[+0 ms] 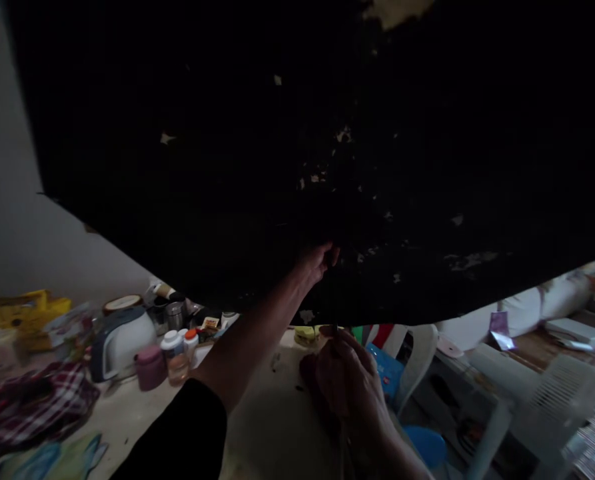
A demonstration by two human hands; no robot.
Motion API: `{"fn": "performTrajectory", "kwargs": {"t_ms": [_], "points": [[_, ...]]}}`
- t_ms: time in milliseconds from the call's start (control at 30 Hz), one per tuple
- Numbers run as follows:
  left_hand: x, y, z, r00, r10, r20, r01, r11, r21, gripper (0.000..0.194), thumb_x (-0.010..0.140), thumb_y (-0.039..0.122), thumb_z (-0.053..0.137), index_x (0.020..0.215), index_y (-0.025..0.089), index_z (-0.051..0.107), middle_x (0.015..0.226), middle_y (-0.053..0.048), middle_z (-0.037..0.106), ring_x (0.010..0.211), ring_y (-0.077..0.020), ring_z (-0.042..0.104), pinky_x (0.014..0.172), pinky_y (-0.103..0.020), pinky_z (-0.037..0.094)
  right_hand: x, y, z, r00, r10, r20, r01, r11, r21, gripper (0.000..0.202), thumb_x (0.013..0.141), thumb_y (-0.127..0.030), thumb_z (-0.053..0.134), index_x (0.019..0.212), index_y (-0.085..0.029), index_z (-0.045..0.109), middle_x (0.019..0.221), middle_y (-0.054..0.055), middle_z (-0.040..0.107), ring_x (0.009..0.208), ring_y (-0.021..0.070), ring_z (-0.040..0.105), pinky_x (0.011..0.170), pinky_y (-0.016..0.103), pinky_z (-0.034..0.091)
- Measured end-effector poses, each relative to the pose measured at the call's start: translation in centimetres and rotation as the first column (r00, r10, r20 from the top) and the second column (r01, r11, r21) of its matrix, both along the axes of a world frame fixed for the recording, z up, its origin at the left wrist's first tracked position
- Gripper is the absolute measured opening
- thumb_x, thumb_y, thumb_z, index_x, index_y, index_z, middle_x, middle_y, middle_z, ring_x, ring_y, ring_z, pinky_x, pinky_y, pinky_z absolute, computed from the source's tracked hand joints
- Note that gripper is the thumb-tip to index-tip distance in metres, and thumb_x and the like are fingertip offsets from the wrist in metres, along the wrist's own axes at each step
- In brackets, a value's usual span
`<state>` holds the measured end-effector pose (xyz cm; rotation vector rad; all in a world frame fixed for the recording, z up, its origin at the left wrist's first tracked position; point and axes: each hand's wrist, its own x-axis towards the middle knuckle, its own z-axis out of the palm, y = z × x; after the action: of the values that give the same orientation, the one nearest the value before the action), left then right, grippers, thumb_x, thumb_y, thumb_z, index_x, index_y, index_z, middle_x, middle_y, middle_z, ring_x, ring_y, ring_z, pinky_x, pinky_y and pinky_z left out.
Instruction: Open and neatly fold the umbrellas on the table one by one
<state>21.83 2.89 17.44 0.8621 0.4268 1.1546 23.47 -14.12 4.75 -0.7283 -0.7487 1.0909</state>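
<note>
A large dark umbrella (237, 180), spread open, fills the upper view; light shows through many small worn holes in its canopy. My left hand (323, 259) reaches up beneath it, fingers curled around the shaft in deep shadow, where fine detail is lost. Lower down, just past the canopy's near edge, my right hand (350, 373) is closed around the thin shaft (342, 447).
A cream table (267, 433) bears a kettle (127, 340), a pink jar (150, 367), white bottles (172, 343) and a plaid cloth (42, 400). To the right are a white chair (421, 360), a blue stool (427, 445) and a pale slatted object (570, 393).
</note>
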Motion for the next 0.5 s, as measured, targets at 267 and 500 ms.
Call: {"fn": "performTrajectory", "kwargs": {"t_ms": [267,500], "points": [[1.1,-3.7,-4.0,0.994,-0.086,-0.071,0.085,0.996,-0.004,0.017,0.085,0.007,0.054,0.069,0.011,0.059,0.056,-0.004,0.061,0.049,-0.0122,0.057,0.049,-0.023,0.038,1.5,1.4,-0.6,1.000,-0.022,0.004,0.022,0.998,0.066,0.032,0.070,-0.041,0.069,0.091,-0.018,0.061,0.051,-0.007,0.050,0.035,0.0070,0.041,0.032,0.018,0.033],[-0.8,-4.1,-8.3,0.980,-0.199,-0.024,0.195,0.974,-0.117,0.014,0.087,0.014,0.054,0.076,0.013,0.061,0.067,-0.004,0.065,0.062,-0.0131,0.062,0.063,-0.026,0.045,1.3,1.4,-3.8,0.998,-0.005,0.060,0.002,0.998,0.056,0.031,0.074,-0.045,0.068,0.081,-0.017,0.055,0.054,-0.007,0.050,0.034,0.0054,0.039,0.030,0.017,0.035]]}}
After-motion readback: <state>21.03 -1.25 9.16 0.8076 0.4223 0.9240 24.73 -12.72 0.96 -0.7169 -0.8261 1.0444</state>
